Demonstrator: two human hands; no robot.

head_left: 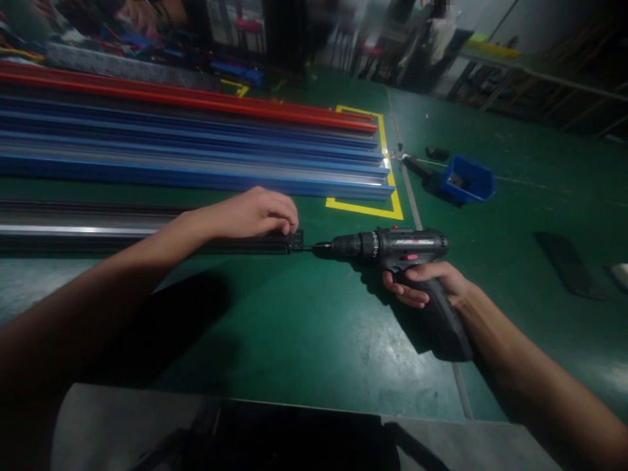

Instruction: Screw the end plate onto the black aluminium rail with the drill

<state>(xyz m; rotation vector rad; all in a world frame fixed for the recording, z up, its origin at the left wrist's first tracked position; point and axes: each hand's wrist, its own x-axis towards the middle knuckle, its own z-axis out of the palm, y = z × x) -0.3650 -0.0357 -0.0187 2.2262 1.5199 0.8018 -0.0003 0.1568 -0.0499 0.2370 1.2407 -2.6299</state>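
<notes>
My right hand (432,284) is wrapped round the grip of a black cordless drill (409,245), which points left. Its long thin bit reaches the small black end piece (297,239) at the right end of a long black and silver profile (122,229). Whether the bit sits in a screw is too small to tell. Over that same end lies my left hand (260,212), its fingers curled and closed at the end piece. What its fingertips pinch, if anything, is hidden.
Beyond the black profile lie several long blue profiles (245,154) and a red one (220,98), their ends inside yellow tape (366,210). A blue bin (468,178) and a dark tool (417,167) are at the right. Another person's hand (142,16) shows at the back left.
</notes>
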